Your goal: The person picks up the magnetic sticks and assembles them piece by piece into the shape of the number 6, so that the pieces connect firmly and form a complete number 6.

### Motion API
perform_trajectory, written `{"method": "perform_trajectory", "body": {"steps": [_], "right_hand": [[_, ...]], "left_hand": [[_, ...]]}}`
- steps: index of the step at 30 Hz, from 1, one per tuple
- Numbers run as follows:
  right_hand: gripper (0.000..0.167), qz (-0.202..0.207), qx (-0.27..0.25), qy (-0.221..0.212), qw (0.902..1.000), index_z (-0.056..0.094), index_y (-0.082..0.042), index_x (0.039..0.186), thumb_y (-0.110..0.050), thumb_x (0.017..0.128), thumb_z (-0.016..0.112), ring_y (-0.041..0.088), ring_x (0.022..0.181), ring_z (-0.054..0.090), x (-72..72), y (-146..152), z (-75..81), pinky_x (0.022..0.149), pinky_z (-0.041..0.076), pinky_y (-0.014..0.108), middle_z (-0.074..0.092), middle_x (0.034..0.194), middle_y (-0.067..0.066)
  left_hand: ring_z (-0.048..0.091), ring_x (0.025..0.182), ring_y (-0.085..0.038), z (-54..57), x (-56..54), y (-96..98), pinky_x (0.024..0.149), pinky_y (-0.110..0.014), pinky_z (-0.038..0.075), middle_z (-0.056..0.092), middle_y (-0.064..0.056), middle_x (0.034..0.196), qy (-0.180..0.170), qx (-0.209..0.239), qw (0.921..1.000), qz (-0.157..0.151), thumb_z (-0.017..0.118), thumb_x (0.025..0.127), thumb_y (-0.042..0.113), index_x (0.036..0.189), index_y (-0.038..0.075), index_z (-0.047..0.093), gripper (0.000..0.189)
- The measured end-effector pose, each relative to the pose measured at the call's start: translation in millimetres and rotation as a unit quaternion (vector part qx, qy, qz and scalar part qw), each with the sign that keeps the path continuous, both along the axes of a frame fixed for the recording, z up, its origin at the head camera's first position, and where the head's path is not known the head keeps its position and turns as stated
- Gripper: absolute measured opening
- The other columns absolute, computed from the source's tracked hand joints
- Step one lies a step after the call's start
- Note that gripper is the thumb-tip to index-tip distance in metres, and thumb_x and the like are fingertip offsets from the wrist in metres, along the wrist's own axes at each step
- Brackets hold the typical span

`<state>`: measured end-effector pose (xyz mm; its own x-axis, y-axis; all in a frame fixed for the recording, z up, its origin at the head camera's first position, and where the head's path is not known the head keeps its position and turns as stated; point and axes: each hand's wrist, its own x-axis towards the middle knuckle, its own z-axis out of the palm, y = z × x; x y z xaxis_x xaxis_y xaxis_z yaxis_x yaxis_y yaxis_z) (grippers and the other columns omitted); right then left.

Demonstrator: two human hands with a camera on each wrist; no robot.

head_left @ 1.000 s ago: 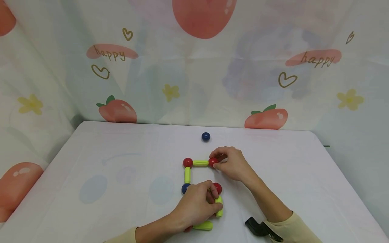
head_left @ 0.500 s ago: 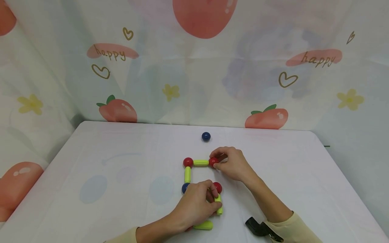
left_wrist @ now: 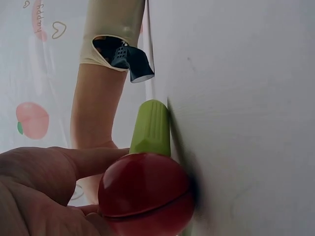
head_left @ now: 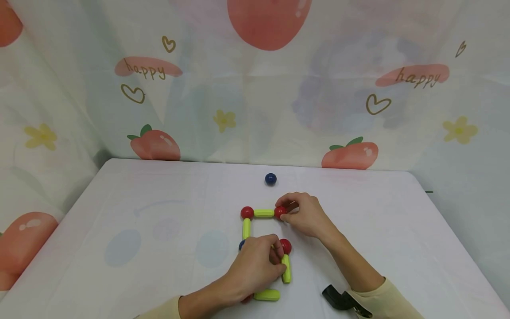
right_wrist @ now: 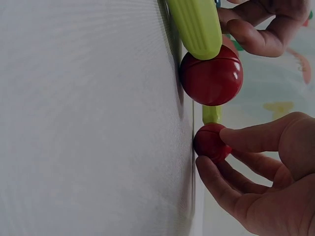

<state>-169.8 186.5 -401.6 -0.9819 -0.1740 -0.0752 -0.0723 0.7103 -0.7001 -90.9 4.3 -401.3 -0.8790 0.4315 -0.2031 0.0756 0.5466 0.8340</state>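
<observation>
My right hand pinches a red ball between thumb and fingertips at the frame's far right corner. A green rod joins it to another red ball, from which a second rod runs to a mostly hidden blue ball. My left hand hovers over the near part, fingers bent. Its thumb and index finger lie against or beside a green rod attached to a red ball. In the left wrist view, the nearest red ball carries a rod.
A loose blue ball lies farther back on the white table. A black device projects from my right sleeve. The patterned cloth backdrop stands behind the table.
The left thumb has drawn slightly left along the near right rod, which now lies a little straighter. My right hand keeps its pinch on the red ball without visible movement.
</observation>
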Motion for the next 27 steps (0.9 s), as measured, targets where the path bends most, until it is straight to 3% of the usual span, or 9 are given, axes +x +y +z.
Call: {"method": "perform_trajectory", "body": {"steps": [8,13,20,27], "right_hand": [[0.022,0.001,0.002,0.001,1.0000,0.075,-0.011,0.111,-0.006,0.090,0.076,0.021,0.096,0.070,0.6,0,0.8,0.077,0.058,0.034,0.076,0.103,0.005],[0.022,0.002,0.000,0.003,1.0000,0.075,-0.011,0.111,-0.005,0.090,0.076,0.022,0.096,0.070,0.7,0,0.0,0.078,0.060,0.035,0.075,0.104,0.005],[0.022,0.004,0.002,0.004,1.0000,0.075,-0.011,0.111,-0.005,0.090,0.076,0.022,0.096,0.070,1.3,0,-0.3,0.078,0.059,0.035,0.075,0.104,0.006],[0.023,0.002,0.004,0.004,1.0000,0.075,-0.010,0.112,-0.004,0.090,0.076,0.022,0.096,0.068,2.2,-1,0.8,0.080,0.060,0.036,0.075,0.105,0.006]], "left_hand": [[0.061,0.066,-0.005,8.2,-4.7,-6.3,0.061,-0.024,0.049,0.070,0.009,0.072,0.024,-0.012,0.9996,-0.001,0.084,0.083,0.010,0.088,0.015,0.067,0.018],[0.060,0.068,-0.009,18.3,-12.8,-13.4,0.060,-0.026,0.048,0.067,0.009,0.073,0.047,-0.043,0.9978,0.017,0.087,0.082,0.016,0.090,0.017,0.070,0.019],[0.061,0.070,-0.013,27.6,-32.7,-28.3,0.059,-0.028,0.051,0.067,0.006,0.078,0.080,-0.068,0.9942,0.025,0.085,0.085,0.017,0.097,0.013,0.073,0.017],[0.061,0.083,-0.014,23.2,-59.2,-46.3,0.071,-0.026,0.055,0.067,0.003,0.089,0.124,-0.061,0.9901,0.023,0.081,0.090,0.012,0.107,0.012,0.074,0.019]]}}
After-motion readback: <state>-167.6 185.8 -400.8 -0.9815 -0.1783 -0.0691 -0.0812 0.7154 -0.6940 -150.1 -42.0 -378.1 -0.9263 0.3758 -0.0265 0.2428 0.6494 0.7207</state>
